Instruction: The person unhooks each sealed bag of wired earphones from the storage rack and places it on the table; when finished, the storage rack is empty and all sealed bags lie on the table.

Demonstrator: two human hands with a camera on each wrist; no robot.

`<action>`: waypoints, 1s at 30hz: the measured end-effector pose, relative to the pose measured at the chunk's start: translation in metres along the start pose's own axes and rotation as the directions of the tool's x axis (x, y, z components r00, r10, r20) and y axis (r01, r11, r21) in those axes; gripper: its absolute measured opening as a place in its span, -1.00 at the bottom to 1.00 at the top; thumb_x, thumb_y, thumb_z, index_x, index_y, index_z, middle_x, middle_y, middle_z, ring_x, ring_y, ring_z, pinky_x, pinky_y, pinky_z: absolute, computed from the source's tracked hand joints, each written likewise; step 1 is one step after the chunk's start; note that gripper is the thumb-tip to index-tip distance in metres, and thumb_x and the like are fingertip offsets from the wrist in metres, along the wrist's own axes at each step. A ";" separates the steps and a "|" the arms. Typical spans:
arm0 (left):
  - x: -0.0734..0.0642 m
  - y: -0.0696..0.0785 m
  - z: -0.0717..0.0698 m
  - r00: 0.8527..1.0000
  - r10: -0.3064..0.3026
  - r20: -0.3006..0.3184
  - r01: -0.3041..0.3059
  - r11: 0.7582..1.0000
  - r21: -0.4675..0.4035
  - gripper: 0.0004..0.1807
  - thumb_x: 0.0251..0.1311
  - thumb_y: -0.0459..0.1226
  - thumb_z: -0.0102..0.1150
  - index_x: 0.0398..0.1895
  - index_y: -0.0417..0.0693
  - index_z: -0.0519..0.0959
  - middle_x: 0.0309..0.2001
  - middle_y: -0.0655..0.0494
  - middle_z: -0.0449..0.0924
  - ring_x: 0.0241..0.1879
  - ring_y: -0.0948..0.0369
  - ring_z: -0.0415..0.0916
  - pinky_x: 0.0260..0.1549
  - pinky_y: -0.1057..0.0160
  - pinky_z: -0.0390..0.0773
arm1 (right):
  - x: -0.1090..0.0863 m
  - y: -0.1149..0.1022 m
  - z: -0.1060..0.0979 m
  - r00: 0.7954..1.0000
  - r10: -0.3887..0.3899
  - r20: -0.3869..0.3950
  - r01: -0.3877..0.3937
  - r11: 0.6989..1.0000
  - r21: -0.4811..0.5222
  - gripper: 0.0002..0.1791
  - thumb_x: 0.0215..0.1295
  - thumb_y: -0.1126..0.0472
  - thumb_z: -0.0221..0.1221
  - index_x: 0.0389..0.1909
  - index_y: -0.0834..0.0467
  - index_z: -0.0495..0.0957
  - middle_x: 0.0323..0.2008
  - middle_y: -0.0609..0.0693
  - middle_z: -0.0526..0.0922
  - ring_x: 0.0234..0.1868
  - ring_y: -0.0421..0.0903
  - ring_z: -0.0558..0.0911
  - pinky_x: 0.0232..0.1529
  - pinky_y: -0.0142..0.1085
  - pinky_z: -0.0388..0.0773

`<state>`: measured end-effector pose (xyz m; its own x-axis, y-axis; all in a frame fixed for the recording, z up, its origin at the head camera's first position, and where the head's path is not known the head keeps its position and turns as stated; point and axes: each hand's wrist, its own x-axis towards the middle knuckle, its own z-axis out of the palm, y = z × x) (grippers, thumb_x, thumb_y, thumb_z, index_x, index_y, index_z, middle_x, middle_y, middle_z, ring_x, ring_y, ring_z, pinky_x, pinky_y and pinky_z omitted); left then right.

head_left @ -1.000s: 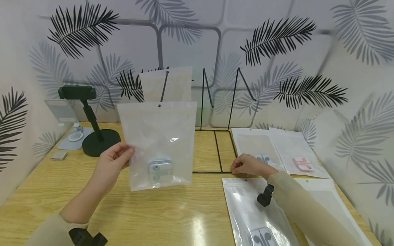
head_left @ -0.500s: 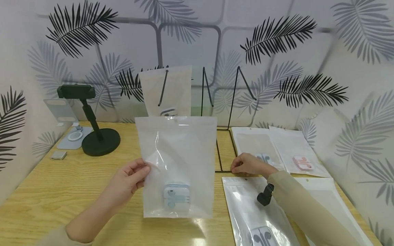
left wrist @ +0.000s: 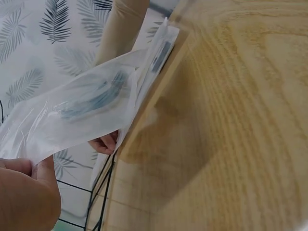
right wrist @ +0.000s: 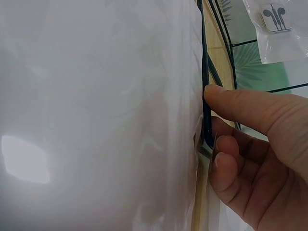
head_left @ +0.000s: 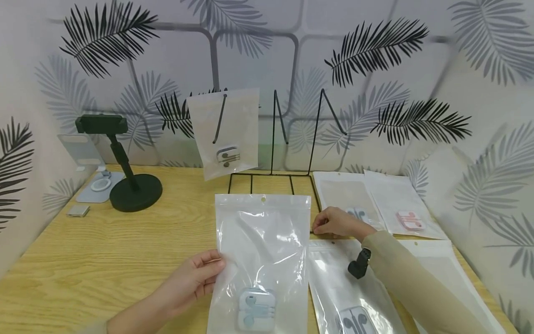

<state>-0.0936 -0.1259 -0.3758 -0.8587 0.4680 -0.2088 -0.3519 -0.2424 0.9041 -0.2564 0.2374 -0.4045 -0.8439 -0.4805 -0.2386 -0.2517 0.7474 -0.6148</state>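
My left hand (head_left: 189,283) pinches the left edge of a white zip bag (head_left: 260,236), held low over the front of the table. Inside its lower part show light blue earphones (head_left: 256,310) in a square case. Behind it stands a black wire display rack (right wrist: 205,67). My right hand (head_left: 338,222) holds the rack's front right corner between thumb and fingers. From the rack's left hook hangs another white bag (head_left: 242,120) with dark earphones (head_left: 228,157) in it. The other hooks carry no bags.
Right of the rack lie several more bags, one with pink earphones (head_left: 410,220); a bag with grey earphones (head_left: 356,320) lies under my right forearm. At the left are a black phone stand (head_left: 135,194), a light blue stand (head_left: 89,195) and a small grey block (head_left: 78,211).
My left hand has brought the bag with light blue earphones down, rightward and toward me, away from the left hook. The hanging bag behind is now uncovered. My right hand has stayed at the rack's corner.
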 end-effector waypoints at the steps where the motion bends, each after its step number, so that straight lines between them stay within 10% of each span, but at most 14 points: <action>1: 0.000 -0.003 0.000 1.000 -0.020 -0.007 0.020 1.000 -0.004 -0.85 0.31 -0.33 0.00 -0.11 -0.21 0.42 -0.23 0.07 0.52 -0.28 0.26 0.54 -0.24 0.33 0.58 | 0.000 0.000 0.000 1.000 -0.003 -0.002 0.003 1.000 -0.001 -0.93 0.17 0.24 0.25 -0.43 0.16 0.64 -0.53 -0.13 0.56 -0.60 -0.21 0.40 -0.64 -0.39 0.36; 12: -0.002 -0.025 -0.002 0.989 -0.143 -0.048 0.139 0.988 -0.065 -0.66 0.30 -0.33 0.02 0.07 -0.33 0.32 -0.20 0.03 0.55 -0.21 0.23 0.53 -0.16 0.29 0.56 | -0.001 -0.002 -0.002 1.000 0.023 -0.004 -0.023 1.000 -0.003 -0.96 0.17 0.27 0.24 -0.40 0.13 0.65 -0.50 -0.12 0.57 -0.55 -0.19 0.42 -0.62 -0.38 0.38; 30: 0.004 -0.040 -0.014 0.983 -0.138 -0.121 0.145 0.988 0.047 -0.46 0.30 -0.34 0.00 0.20 -0.55 0.12 -0.26 -0.04 0.60 -0.26 0.13 0.59 -0.20 0.17 0.60 | 0.000 0.000 0.000 1.000 0.005 0.006 -0.005 1.000 0.020 -0.95 0.18 0.28 0.23 -0.42 0.13 0.65 -0.53 -0.11 0.56 -0.61 -0.21 0.38 -0.65 -0.38 0.34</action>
<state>-0.0885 -0.1264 -0.4181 -0.8407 0.3905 -0.3752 -0.4545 -0.1321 0.8809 -0.2562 0.2374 -0.4044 -0.8423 -0.4795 -0.2463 -0.2377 0.7405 -0.6286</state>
